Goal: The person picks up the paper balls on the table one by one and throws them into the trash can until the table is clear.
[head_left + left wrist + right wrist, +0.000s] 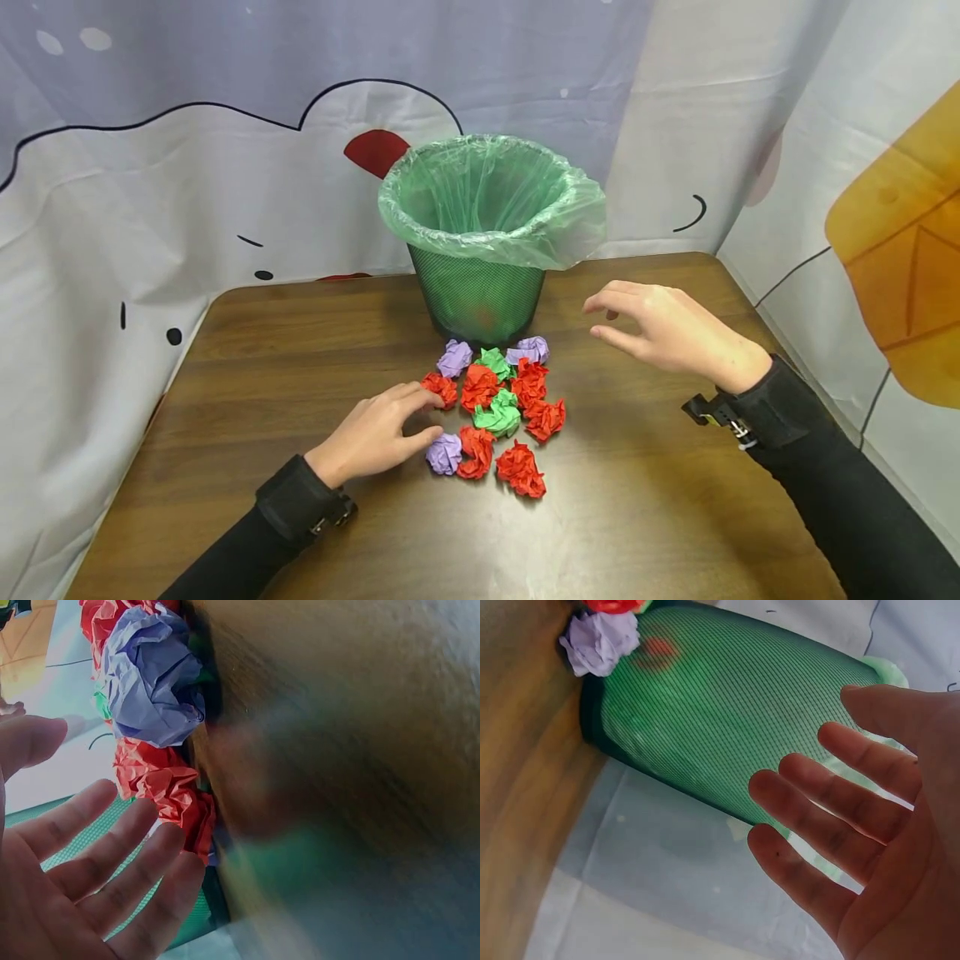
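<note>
Beside crumpled paper balls (497,414), left hand (381,433): low, fingers apart.
Right of green-lined bin (480,287), right hand (671,329): above table (637,492), fingers apart.

Head view: bright, fairly even light; pale glare on the table (585,533), lower centre; soft shadow at lower right. Left wrist: dimmer; tabletop blurred, hazy across right half, whitish at upper right. Right wrist: muted; right hand (907,862) shaded.
</note>
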`<state>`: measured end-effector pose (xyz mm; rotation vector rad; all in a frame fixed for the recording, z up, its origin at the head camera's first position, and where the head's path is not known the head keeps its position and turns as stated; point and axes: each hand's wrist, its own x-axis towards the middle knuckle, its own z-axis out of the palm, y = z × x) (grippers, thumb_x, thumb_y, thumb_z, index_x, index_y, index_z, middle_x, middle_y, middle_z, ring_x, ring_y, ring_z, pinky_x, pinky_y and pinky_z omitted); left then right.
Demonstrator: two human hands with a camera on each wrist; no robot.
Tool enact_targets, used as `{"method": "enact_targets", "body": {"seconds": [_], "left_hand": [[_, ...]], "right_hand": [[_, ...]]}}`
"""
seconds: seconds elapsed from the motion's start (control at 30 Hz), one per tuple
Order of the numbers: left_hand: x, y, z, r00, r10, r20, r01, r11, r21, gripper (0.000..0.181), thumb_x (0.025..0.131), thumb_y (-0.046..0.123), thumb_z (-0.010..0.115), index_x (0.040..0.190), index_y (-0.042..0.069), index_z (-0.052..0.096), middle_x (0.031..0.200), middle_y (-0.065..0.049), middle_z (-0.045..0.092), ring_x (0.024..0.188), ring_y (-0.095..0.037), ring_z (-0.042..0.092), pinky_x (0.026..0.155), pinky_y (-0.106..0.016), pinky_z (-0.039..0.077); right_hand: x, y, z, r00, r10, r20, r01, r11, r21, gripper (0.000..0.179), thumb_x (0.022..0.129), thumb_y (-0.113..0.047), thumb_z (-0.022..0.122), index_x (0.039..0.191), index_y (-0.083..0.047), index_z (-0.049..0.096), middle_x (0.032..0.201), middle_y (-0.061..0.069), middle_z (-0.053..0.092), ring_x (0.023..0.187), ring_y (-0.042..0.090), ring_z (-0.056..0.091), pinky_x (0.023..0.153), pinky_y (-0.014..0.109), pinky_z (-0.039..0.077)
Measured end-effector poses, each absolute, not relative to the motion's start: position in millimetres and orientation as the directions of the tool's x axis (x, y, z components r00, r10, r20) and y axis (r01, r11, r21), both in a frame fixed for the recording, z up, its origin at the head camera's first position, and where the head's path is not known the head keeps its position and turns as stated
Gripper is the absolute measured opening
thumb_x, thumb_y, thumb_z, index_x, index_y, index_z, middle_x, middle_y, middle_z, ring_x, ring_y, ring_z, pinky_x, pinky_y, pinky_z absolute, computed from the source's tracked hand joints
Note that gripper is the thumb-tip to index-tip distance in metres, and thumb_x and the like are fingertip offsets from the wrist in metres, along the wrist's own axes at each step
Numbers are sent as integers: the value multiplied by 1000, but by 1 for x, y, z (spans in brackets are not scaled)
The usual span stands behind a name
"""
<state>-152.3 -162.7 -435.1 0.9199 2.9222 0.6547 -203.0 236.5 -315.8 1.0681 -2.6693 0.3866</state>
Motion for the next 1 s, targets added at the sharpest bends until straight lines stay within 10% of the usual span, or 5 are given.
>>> {"method": "enact_targets", "body": {"seconds": [0.47, 1.0], "left_hand": [[-150, -159, -441, -821, 569, 58, 543, 743, 392, 64, 80, 69, 70, 127, 26, 65, 126, 9, 64, 115, -11, 64, 89, -44, 54], [-150, -156, -445, -787, 617, 18, 577, 724, 379, 39, 83, 39, 78, 118, 24, 69, 120, 9, 64, 103, -7, 62, 85, -35, 54]], "right_hand": [[-195, 241, -341, -726, -628, 279, -685, 695, -218, 25, 95, -30, 70, 118, -20, 69, 109, -10, 67, 94, 9, 65, 77, 35, 53], [-190, 245, -354, -757, -602, 254, -652, 714, -256, 24, 97, -31, 66, 118, -20, 69, 108, -9, 68, 93, 10, 64, 78, 36, 53]]}}
